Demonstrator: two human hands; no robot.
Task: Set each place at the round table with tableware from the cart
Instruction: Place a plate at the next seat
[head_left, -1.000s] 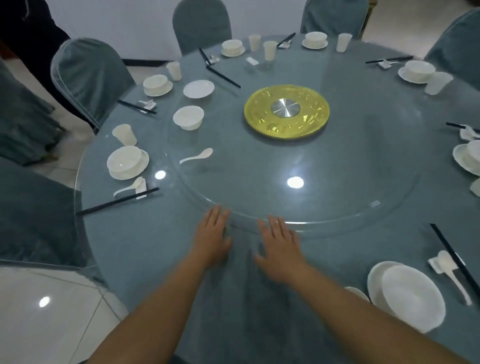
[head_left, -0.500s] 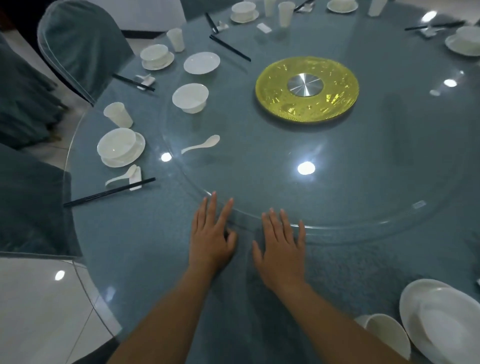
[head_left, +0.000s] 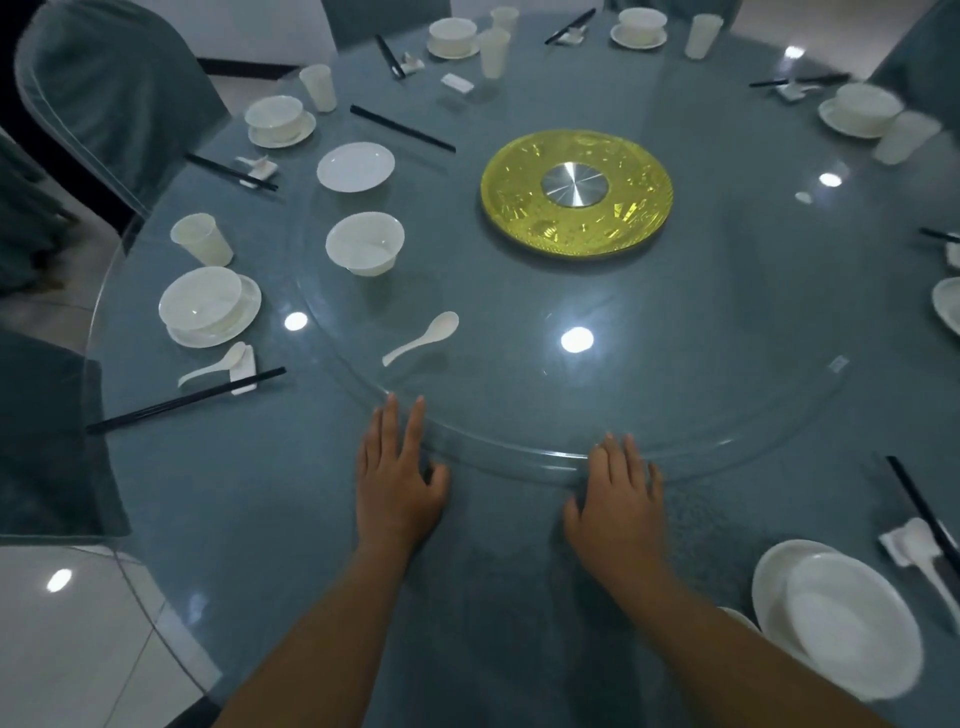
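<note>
Here both hands, left (head_left: 397, 480) and right (head_left: 618, 501), lie flat and apart, fingertips touching the glass turntable (head_left: 519, 415) rim.

Right-edge plate (head_left: 946, 310) cropped; far-right cup (head_left: 906, 137) blurred.

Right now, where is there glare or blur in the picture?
Head view: lamp glare spots on the glass turntable; cup at far right is smeared; table edge bends from the wide lens; both hands sharp.

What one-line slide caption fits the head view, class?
Both open hands, left hand and right hand, rest flat at the clear glass turntable rim on a round blue-grey table.
</note>
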